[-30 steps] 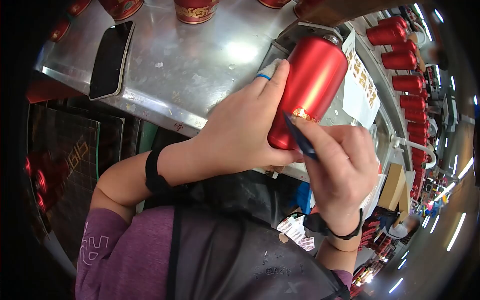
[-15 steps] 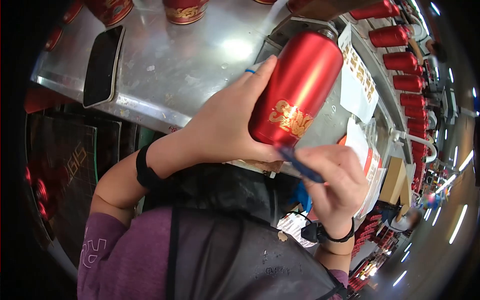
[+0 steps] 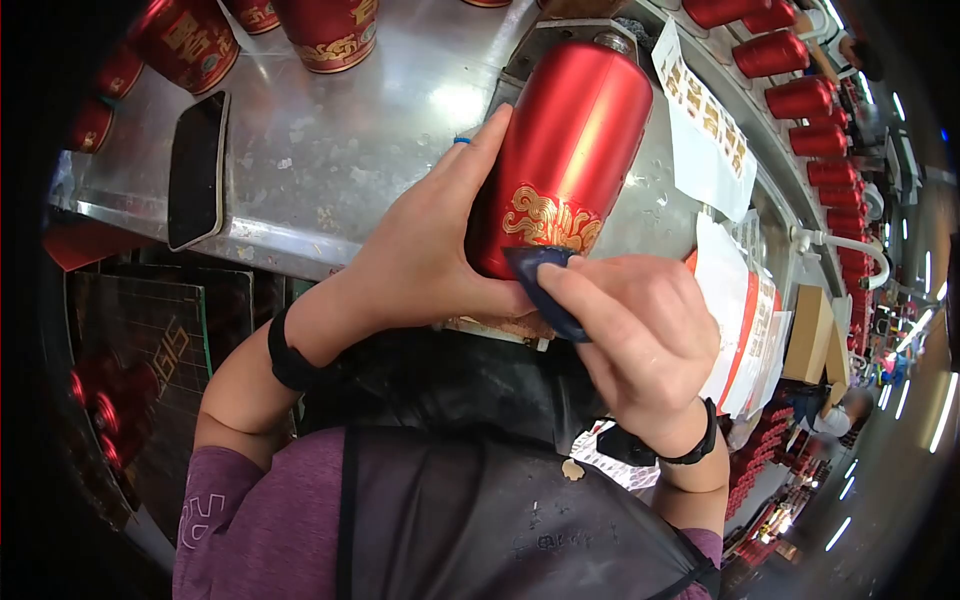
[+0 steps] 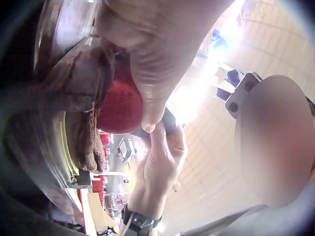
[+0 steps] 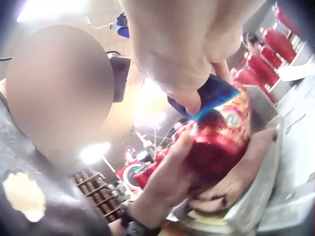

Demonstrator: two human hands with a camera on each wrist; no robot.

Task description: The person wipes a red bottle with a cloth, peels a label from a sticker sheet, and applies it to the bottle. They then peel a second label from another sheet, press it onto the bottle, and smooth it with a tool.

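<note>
A glossy red bottle (image 3: 575, 140) leans over the metal bench, its threaded neck pointing away. My left hand (image 3: 420, 240) grips its side and base, thumb along the bottom end. Around the lower part runs a gold dragon-like pattern (image 3: 548, 215). Between thumb and fingers, my right hand (image 3: 650, 330) pinches a thin dark blue scraper (image 3: 545, 295), its edge at the pattern's lower border. In the right wrist view the scraper (image 5: 214, 96) lies close against the bottle's decorated side. The left wrist view shows the round red base (image 4: 120, 108) beside my left thumb.
A black phone (image 3: 197, 170) lies near the bench's front edge. Red and gold cups (image 3: 325, 35) stand at the back left. A sheet of gold stickers (image 3: 705, 125) is right of the bottle, with more papers (image 3: 730, 310) below. Red bottles (image 3: 800, 97) line a rack at far right.
The bottle has turned, bringing more of the gold pattern into sight. The scraper slid down past the pattern towards the base, then came back up to its lower edge. The left hand kept its grip.
</note>
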